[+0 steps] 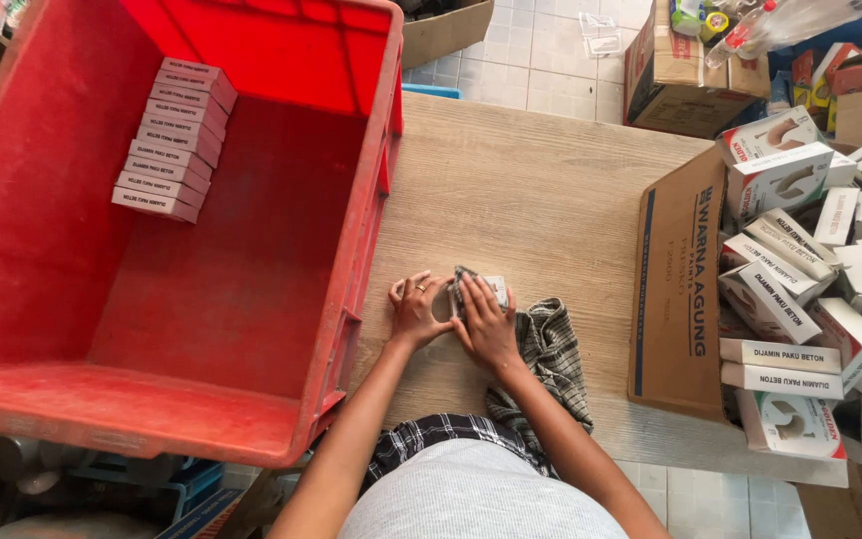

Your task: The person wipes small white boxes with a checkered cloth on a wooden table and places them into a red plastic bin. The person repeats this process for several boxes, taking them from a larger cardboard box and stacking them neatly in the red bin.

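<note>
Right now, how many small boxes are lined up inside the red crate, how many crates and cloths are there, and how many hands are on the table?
Small boxes in a row in the crate: 9
Red crate: 1
Checked cloth: 1
Small box being wiped: 1
Hands: 2, left hand and right hand
Total: 14

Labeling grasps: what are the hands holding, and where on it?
Both hands press one small white box on the table. Right hand covers its top through a checkered cloth; left hand is at its left end.
</note>
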